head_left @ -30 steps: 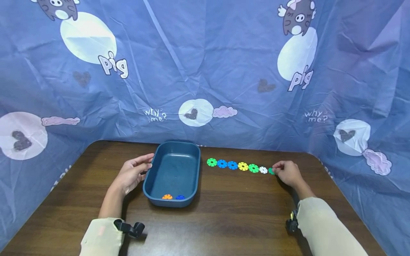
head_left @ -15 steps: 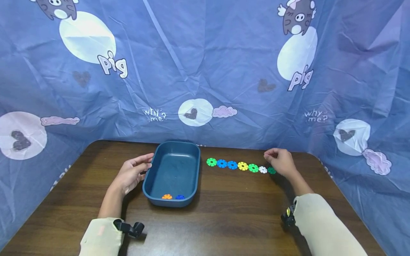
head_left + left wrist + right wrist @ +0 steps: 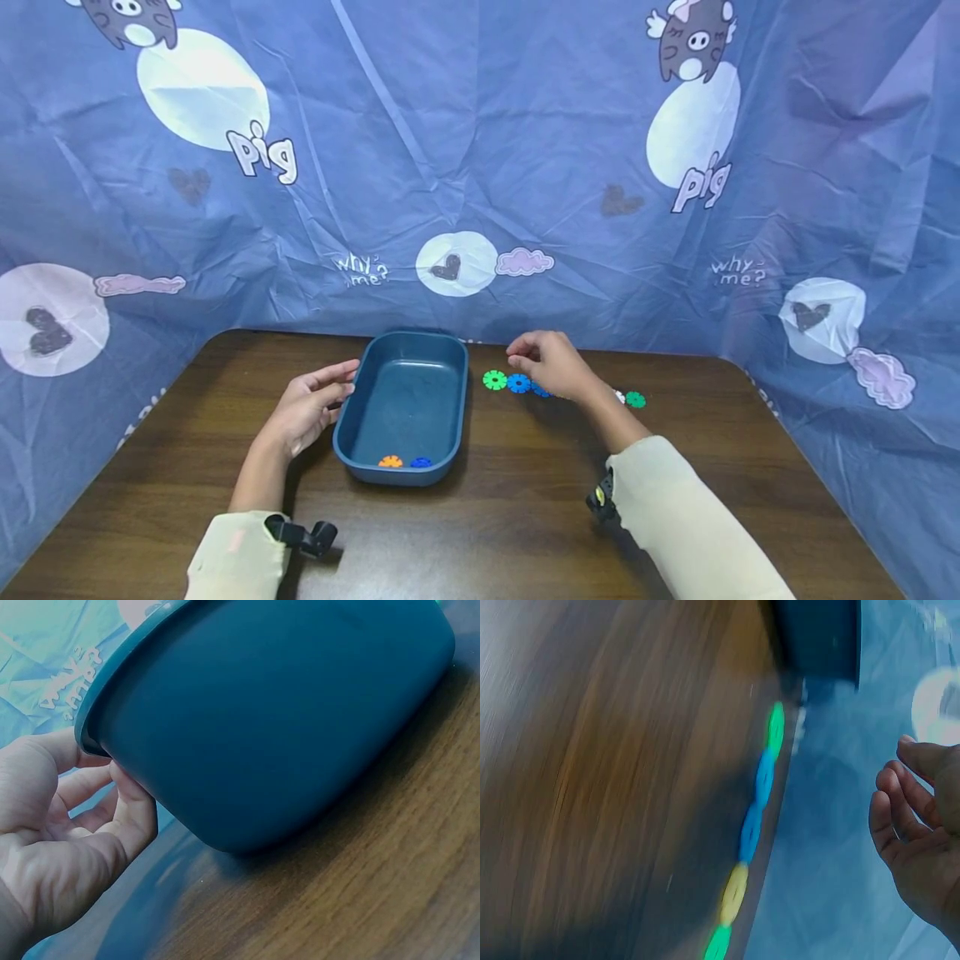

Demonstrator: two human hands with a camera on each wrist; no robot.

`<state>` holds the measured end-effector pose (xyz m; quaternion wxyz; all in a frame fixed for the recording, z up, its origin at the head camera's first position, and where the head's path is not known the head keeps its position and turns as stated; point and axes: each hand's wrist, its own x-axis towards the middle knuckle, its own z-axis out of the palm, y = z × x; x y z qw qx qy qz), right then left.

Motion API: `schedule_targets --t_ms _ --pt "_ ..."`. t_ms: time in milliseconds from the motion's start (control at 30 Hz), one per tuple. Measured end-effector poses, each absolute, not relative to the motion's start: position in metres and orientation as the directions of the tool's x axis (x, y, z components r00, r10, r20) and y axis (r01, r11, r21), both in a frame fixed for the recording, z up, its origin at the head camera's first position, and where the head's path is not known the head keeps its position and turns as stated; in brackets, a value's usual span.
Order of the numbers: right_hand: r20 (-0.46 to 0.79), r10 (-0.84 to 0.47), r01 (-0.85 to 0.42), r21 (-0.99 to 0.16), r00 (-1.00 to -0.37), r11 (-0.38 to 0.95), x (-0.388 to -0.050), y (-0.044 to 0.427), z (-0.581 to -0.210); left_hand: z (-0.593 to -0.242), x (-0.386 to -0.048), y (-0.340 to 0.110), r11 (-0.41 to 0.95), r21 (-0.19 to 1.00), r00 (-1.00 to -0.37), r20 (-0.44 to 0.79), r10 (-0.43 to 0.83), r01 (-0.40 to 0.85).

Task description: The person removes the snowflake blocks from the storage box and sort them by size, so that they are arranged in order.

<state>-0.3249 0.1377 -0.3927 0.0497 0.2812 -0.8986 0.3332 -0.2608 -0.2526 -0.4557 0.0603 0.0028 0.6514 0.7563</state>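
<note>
A dark blue-green plastic bin stands on the wooden table, with an orange snowflake disc and a dark blue snowflake disc at its near end. My left hand touches the bin's left side; in the left wrist view its relaxed fingers rest against the outer wall below the rim. Over the row of discs hovers my right hand, holding nothing, its fingers loosely bent. A light green disc and a blue disc lead the row. A yellow disc shows in the right wrist view.
The row ends at the right with a white disc, partly covered by the forearm, and a dark green disc. Behind the wooden table hangs a blue printed cloth.
My right hand has let go of the dark green disc at the row's right end, lifted, and moved left above the row. My left hand stays at the bin.
</note>
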Motion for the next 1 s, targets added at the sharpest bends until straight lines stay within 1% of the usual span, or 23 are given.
schedule_targets --t_ms 133,333,433,567,733,900,1000 --pt "0.284 -0.571 -0.624 -0.519 -0.77 0.584 -0.319 0.107 -0.394 -0.456 -0.26 -0.252 -0.155 0.984 -0.992 -0.076 0.097 -0.091" --pt "0.262 -0.717 -0.749 -0.401 -0.646 0.528 -0.305 0.071 -0.391 -0.455 -0.26 -0.252 -0.137 0.987 -0.992 -0.075 0.097 -0.088" --pt "0.23 -0.77 -0.791 -0.337 -0.596 0.511 -0.298 0.056 -0.39 -0.455 -0.26 -0.253 -0.122 0.989 -0.993 -0.076 0.094 -0.087" --pt "0.153 -0.818 -0.817 -0.29 -0.554 0.499 -0.291 0.037 -0.392 -0.455 -0.261 -0.253 -0.125 0.988 -0.992 -0.078 0.099 -0.09" --pt "0.057 -0.851 -0.837 -0.229 -0.522 0.498 -0.285 0.018 -0.398 -0.456 -0.261 -0.252 -0.114 0.989 -0.992 -0.082 0.099 -0.093" --pt "-0.086 -0.831 -0.796 -0.251 -0.549 0.552 -0.284 0.002 -0.404 -0.455 -0.26 -0.253 -0.109 0.99 -0.991 -0.081 0.105 -0.092" --pt "-0.149 -0.813 -0.773 -0.255 -0.562 0.581 -0.285 -0.007 -0.407 -0.454 -0.26 -0.253 -0.111 0.99 -0.991 -0.078 0.106 -0.09"
